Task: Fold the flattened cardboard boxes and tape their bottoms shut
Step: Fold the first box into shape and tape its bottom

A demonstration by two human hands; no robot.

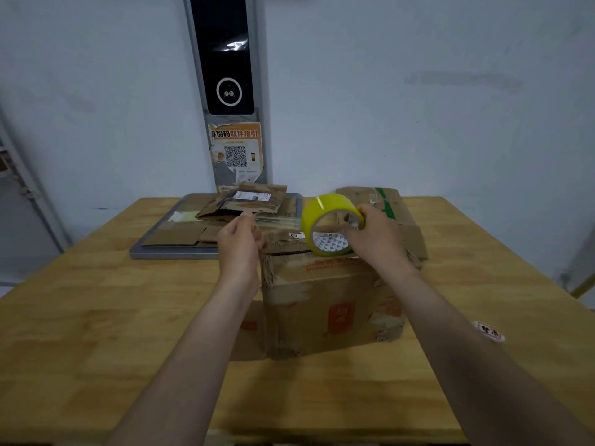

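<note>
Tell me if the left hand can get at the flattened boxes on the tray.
Probably not yet: nothing blocks the way from the left hand to the flattened boxes, but its fingers pinch the tape strip drawn from the roll.

Glossy yellow tape roll [322, 214], torn matt cardboard box [328, 304], wooden table [96, 317]

Single head-worn view, forward and down, close over the table [96, 317].

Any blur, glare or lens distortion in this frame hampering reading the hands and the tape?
Head view: wide-angle stretch splays the edges of the table; a glare patch sits on the black wall panel; the left hand and the stretched tape strip are softly blurred; the yellow tape roll in the right hand reads clearly.
</note>
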